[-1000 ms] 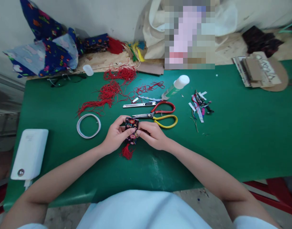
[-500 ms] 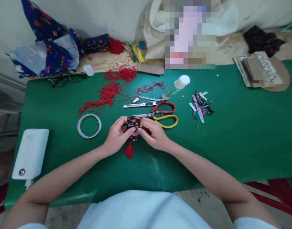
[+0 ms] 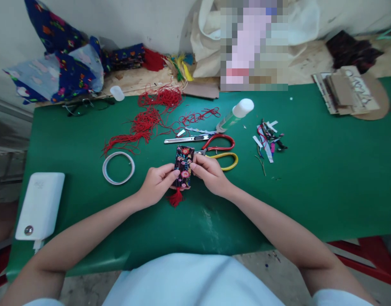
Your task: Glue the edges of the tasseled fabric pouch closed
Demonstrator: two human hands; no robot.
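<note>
Between my two hands is a small dark floral fabric piece (image 3: 184, 163), rectangular, with a red tassel (image 3: 175, 198) hanging from its lower end. My left hand (image 3: 157, 182) is closed on its left edge, thumb on the front. On the opposite edge, my right hand (image 3: 212, 173) pinches it between thumb and fingers. Just behind the fabric lie scissors (image 3: 221, 142) with one red and one yellow handle loop; their blades are mostly hidden. A utility knife (image 3: 184, 140) rests beyond them.
Red cord (image 3: 147, 121) lies tangled at the back left, near a tape roll (image 3: 105, 178). A glue stick (image 3: 235, 114) stands tilted behind the scissors. Fabric scraps (image 3: 268, 138) are to the right, cardboard pieces (image 3: 340, 95) farther off. A white power bank (image 3: 44, 204) sits far left.
The fabric piece has been raised and straightened, showing more of its floral front. My right hand has shifted slightly right, to its edge. Fingers cover less of it.
</note>
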